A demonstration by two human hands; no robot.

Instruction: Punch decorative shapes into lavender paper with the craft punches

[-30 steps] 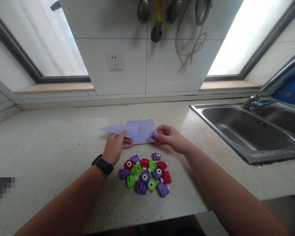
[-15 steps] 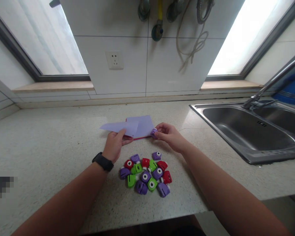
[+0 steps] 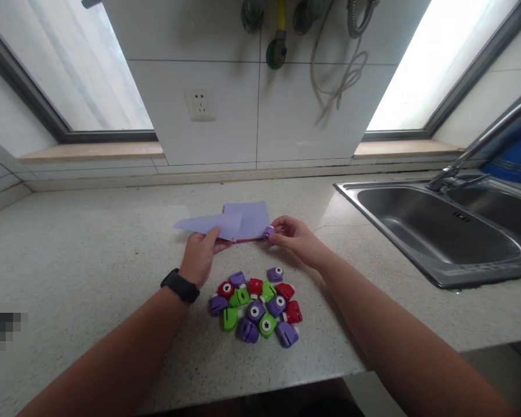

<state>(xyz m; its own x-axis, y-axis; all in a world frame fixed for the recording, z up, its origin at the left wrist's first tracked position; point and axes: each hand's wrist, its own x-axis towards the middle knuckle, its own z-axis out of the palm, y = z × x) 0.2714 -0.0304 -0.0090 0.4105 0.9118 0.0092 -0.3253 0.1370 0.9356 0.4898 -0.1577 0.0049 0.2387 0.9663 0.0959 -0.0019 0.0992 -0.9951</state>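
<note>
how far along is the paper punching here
Early, by the look of it. The left hand holds up a lilac paper sheet, and the right hand has a purple punch at its edge. No punched holes are visible. The pile of punches lies untouched on the counter.

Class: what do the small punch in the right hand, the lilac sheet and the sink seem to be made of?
Punch: likely glossy moulded plastic, in solid purple. Lilac sheet: matte paper, thin and creased. Sink: probably brushed stainless steel, grey with soft reflections.
</note>
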